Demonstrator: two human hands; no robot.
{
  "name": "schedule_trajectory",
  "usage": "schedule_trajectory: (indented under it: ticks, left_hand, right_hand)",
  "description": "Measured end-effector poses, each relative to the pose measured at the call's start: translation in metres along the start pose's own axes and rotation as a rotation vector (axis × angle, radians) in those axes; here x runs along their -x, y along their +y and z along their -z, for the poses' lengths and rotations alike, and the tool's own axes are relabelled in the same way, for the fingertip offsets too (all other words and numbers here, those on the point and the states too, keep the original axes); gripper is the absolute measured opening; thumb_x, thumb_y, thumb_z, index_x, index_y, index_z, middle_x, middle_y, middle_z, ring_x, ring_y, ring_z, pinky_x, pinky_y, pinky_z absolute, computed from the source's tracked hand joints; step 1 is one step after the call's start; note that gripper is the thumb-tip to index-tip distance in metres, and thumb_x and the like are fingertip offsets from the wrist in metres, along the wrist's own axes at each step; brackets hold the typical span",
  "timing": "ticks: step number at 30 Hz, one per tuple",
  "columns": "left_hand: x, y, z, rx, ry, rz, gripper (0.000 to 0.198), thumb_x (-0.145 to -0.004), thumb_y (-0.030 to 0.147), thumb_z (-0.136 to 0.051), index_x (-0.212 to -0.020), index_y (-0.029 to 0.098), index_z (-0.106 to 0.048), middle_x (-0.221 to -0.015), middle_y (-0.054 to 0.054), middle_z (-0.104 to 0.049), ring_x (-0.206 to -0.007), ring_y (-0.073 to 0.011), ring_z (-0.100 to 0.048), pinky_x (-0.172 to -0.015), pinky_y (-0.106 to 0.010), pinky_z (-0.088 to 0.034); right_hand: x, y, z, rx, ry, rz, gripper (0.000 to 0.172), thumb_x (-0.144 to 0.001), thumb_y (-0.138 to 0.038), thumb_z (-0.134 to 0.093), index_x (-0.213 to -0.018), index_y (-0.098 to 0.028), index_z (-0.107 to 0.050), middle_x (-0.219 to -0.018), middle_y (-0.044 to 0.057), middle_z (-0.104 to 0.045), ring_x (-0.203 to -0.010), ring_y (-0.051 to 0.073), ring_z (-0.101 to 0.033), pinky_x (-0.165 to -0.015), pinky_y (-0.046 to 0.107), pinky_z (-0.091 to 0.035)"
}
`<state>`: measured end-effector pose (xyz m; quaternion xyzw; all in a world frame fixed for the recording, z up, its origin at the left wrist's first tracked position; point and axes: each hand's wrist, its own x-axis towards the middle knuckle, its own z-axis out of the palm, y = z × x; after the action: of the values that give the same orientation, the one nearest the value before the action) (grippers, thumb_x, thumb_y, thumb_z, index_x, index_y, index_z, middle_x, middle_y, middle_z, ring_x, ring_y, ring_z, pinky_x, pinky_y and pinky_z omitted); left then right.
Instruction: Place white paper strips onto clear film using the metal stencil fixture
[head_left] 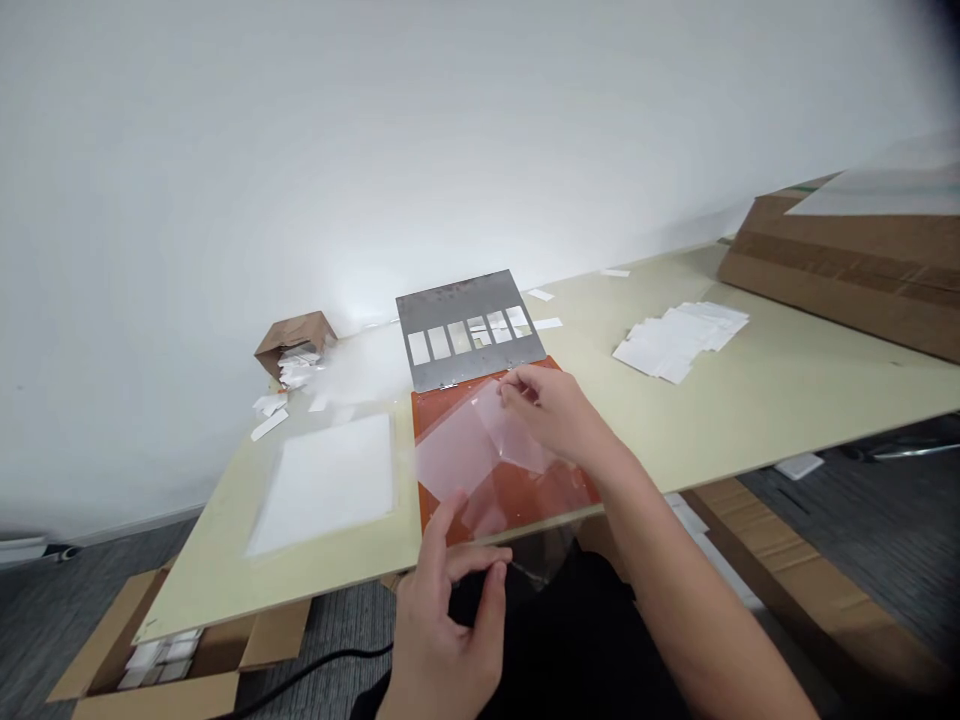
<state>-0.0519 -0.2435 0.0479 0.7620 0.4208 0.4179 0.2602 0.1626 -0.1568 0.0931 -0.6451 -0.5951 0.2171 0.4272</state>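
A clear plastic film [480,500], see-through and creased, stretches between my hands over a red-orange board [525,500]. My right hand [551,405] pinches its upper part between thumb and fingertips, close to the board's hinged edge. Lower down, at the table's front edge, my left hand [450,620] has thumb and a finger brought together at the film's near end, while another finger points up. Hinged to the board's far side, a grey metal plate [457,300] lies folded back, with a row of several rectangular windows. Some windows show white pieces behind them.
Left of the board lies a stack of translucent sheets [326,485]. Behind it is a small cardboard box [296,335] spilling white strips. White cards [679,340] are piled at right, before a large carton [847,260]. Open boxes [247,640] stand below the table [592,350].
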Motion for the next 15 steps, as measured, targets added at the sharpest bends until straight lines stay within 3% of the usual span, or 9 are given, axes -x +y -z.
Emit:
schedule_trajectory:
  ticks: [7,9,12,15]
  left_hand:
    - [0.040,-0.024,-0.007,0.060,0.013,0.055,0.059,-0.095,0.028,-0.056,-0.151,0.026,-0.038,-0.082,0.002,-0.079,-0.075,-0.0150,-0.076,-0.083,-0.026,-0.062]
    - [0.049,-0.032,-0.009,0.059,0.016,0.086,0.058,-0.095,0.029,-0.056,-0.150,0.027,-0.039,-0.081,0.001,-0.079,-0.074,-0.0154,-0.076,-0.082,-0.026,-0.062]
    - [0.062,-0.040,-0.010,0.052,0.018,0.110,0.056,-0.096,0.031,-0.055,-0.149,0.027,-0.041,-0.076,0.001,-0.077,-0.069,-0.0168,-0.075,-0.082,-0.028,-0.062]
    - [0.072,-0.045,-0.011,0.057,0.015,0.118,0.051,-0.095,0.031,-0.056,-0.144,0.032,-0.046,-0.074,0.003,-0.077,-0.065,-0.0157,-0.074,-0.082,-0.028,-0.062]
  right_hand:
    - [-0.049,0.048,-0.019,0.141,-0.083,-0.119,0.023,-0.096,-0.026,-0.049,-0.078,-0.019,-0.060,-0.078,0.000,-0.064,-0.073,0.013,-0.059,-0.069,0.027,-0.048]
    - [-0.058,0.056,-0.027,0.190,-0.123,-0.167,0.021,-0.098,-0.033,-0.055,-0.093,-0.016,-0.065,-0.092,0.003,-0.068,-0.082,0.015,-0.063,-0.076,0.032,-0.053]
    - [-0.068,0.063,-0.037,0.251,-0.177,-0.225,0.034,-0.097,-0.041,-0.061,-0.120,-0.017,-0.062,-0.119,0.008,-0.066,-0.100,0.019,-0.066,-0.087,0.040,-0.057]
    - [-0.076,0.068,-0.043,0.312,-0.194,-0.262,0.036,-0.097,-0.040,-0.061,-0.127,-0.019,-0.060,-0.129,0.009,-0.062,-0.108,0.021,-0.064,-0.092,0.043,-0.056]
